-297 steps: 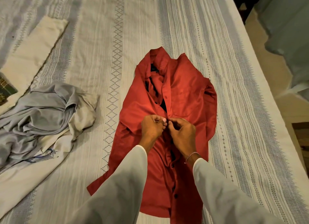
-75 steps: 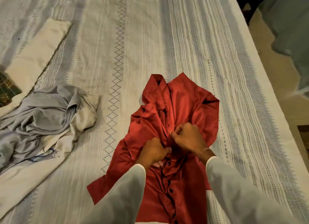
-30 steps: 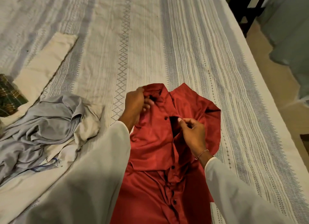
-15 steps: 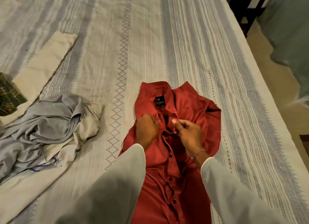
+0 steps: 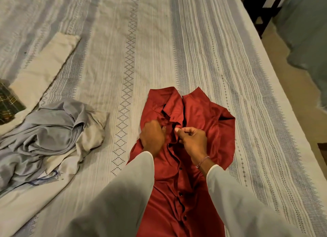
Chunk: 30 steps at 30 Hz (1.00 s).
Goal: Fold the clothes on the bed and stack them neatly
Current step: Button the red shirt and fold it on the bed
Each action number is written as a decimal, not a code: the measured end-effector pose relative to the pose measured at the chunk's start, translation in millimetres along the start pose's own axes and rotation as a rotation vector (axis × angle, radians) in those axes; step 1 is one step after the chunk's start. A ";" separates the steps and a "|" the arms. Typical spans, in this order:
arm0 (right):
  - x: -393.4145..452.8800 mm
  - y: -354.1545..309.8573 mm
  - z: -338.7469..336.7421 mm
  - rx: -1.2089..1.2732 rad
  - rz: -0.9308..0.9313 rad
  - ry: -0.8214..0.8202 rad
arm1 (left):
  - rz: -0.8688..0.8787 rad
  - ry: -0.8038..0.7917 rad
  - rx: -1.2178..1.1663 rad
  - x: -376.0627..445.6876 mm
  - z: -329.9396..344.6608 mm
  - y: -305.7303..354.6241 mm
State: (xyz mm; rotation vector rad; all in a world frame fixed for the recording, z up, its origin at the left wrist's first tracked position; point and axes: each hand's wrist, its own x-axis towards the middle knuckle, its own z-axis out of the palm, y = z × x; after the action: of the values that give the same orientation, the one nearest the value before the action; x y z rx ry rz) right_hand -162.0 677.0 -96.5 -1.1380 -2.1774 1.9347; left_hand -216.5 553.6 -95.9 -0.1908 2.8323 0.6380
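Collar now flipped down vs. half a sec ago, label hidden. Red shirt (image 5: 194, 130) lies front-up on bed (image 5: 141, 42). Left hand (image 5: 153, 137) and right hand (image 5: 192, 142), fingers curled, pinch placket under collar, prob. doing top button so folds stay put.

left hand (image 5: 153, 138) curled, right hand (image 5: 193, 141) pinching

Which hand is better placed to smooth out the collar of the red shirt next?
Probably the left hand: it sits beside the red button-up shirt's collar, while the right hand pinches the placket below.
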 end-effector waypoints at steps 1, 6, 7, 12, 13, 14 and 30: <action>0.0 2.1 0.8 -0.051 -0.018 0.001 | -0.021 0.003 -0.033 -0.4 -0.4 0.3; -0.5 6.2 7.4 -0.176 -0.120 -0.083 | -0.103 -0.084 -0.315 6.1 1.4 -4.9; -0.3 5.4 7.9 -0.187 -0.150 -0.093 | -0.096 -0.116 -0.409 6.2 -0.2 -5.5; -0.2 -0.3 8.1 -0.209 -0.248 -0.055 | -0.026 -0.250 -0.716 -6.7 -21.4 0.4; -1.1 -2.3 8.6 -0.217 -0.261 -0.040 | -0.005 -0.273 -0.737 -8.6 -23.5 0.9; -1.7 -3.6 8.5 -0.224 -0.273 -0.031 | 0.015 -0.288 -0.750 -9.4 -24.6 1.4; -11.8 -3.2 0.7 -0.082 -0.166 -0.133 | 0.033 -0.345 -0.761 -6.6 -8.0 -13.4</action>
State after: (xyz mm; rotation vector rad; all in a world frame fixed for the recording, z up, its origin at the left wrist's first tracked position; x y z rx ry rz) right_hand -155.2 670.3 -88.7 -0.8276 -2.3533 1.9186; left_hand -209.3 538.7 -92.6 -0.1377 2.1472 1.5571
